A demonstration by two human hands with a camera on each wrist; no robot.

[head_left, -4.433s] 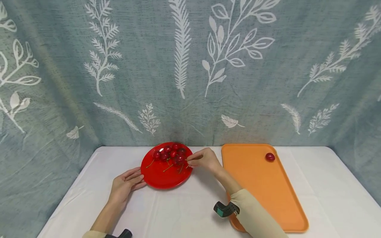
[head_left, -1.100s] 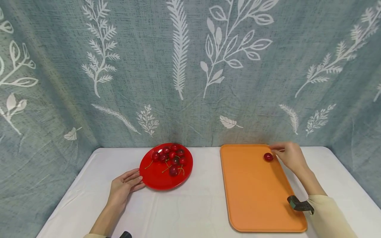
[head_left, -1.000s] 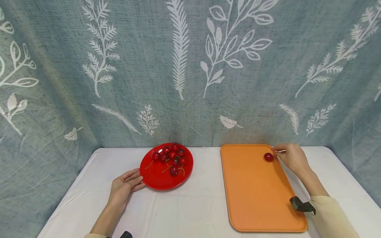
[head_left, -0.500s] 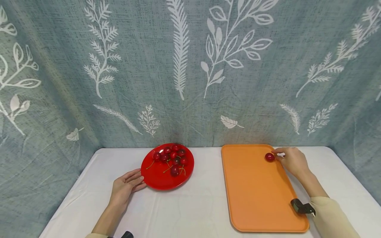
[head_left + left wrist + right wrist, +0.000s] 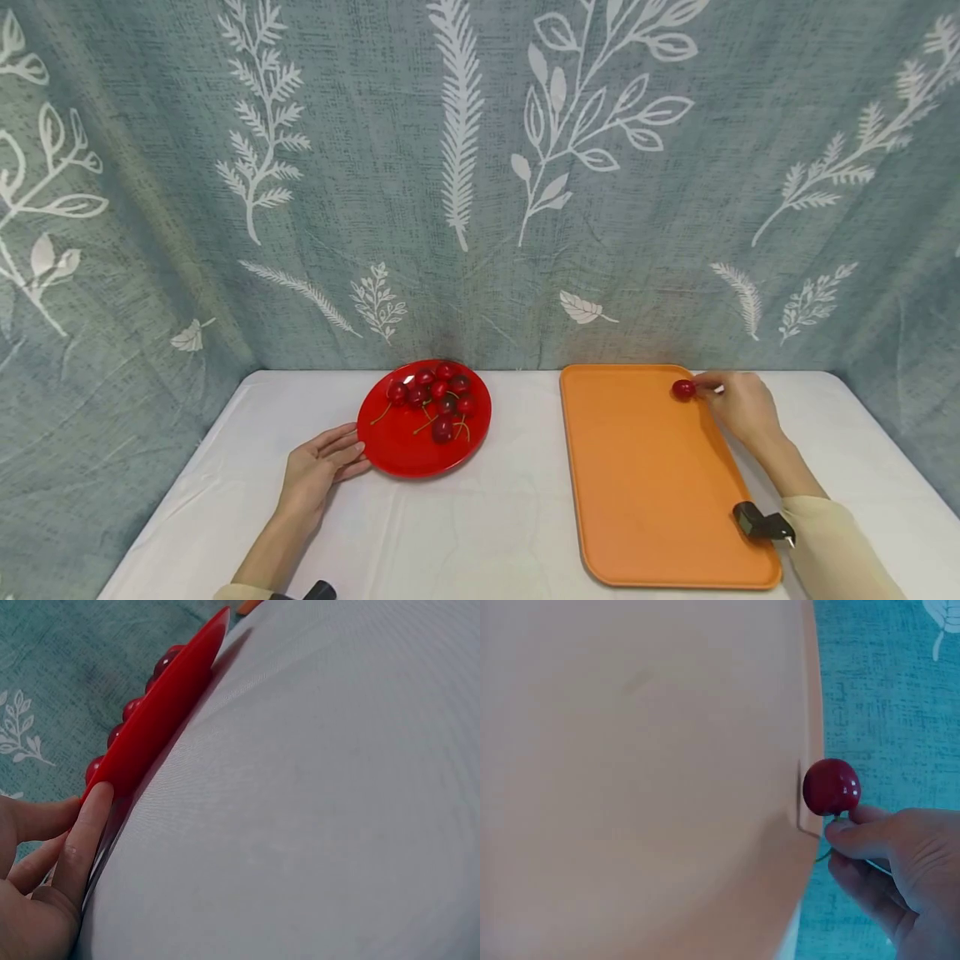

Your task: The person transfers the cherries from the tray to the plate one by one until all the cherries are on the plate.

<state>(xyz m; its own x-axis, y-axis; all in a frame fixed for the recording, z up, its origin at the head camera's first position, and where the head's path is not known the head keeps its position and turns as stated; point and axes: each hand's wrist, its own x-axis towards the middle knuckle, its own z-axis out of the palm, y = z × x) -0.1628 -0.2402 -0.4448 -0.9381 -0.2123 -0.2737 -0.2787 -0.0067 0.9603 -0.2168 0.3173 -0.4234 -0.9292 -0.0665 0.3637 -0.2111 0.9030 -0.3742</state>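
In the head view, my left hand (image 5: pixel 317 467) is at the left rim of a round red plate (image 5: pixel 408 458), with several dark red cherries (image 5: pixel 441 390) on it, some with green stems. The left wrist view has thumb and fingers (image 5: pixel 91 814) pinching the plate's rim. Over at the tray's far right corner, my right hand (image 5: pixel 742 408) holds a single cherry (image 5: pixel 684 389). Seen from the right wrist, thumb and fingers pinch that cherry's stem (image 5: pixel 838 817), and the fruit hangs beside the tray's raised edge.
An orange rectangular tray (image 5: pixel 645 492) lies right of the plate on a white cloth (image 5: pixel 517 508). Behind the table hangs a blue-green curtain (image 5: pixel 337 208) with white leaf prints. Black wrist devices (image 5: pixel 761 523) sit on both forearms.
My right hand first left the plate, where a cherry shifted nearer the middle, and reached the tray's far right corner. There it took the lone cherry by its stem and raised it slightly. Left hand stayed.
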